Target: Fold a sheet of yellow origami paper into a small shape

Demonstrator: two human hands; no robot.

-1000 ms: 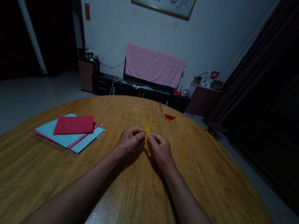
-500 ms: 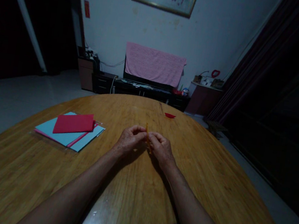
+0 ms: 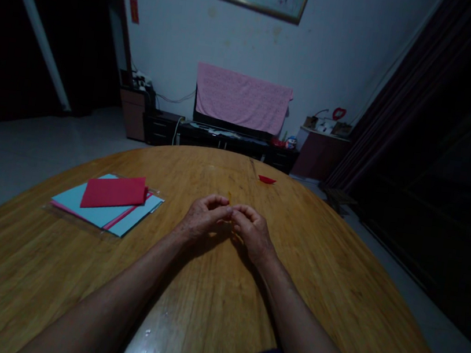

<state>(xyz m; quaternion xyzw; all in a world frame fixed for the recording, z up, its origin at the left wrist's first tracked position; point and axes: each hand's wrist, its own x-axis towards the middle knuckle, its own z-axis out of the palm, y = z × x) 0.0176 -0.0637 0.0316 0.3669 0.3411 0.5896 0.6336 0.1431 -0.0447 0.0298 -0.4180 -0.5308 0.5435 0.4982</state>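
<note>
My left hand [image 3: 204, 218] and my right hand [image 3: 252, 233] meet at the fingertips above the middle of the round wooden table [image 3: 331, 272]. Between them they pinch a piece of yellow paper [image 3: 228, 197], and only its small tip shows above my fingers. The rest of it is hidden by my hands. A small red paper scrap [image 3: 266, 179] lies farther out on the table, ahead of my right hand.
To the left of my hands, a red paper sheet [image 3: 113, 192] lies on a light blue folder [image 3: 98, 216] with a pink edge. Past the far table edge stand a low black cabinet [image 3: 223, 141] and a pink-draped television [image 3: 241, 99].
The yellow paper has narrowed from a wide strip to a sliver and now sits almost wholly inside my fingers. My hands have closed together. The view has tilted slightly upward.
</note>
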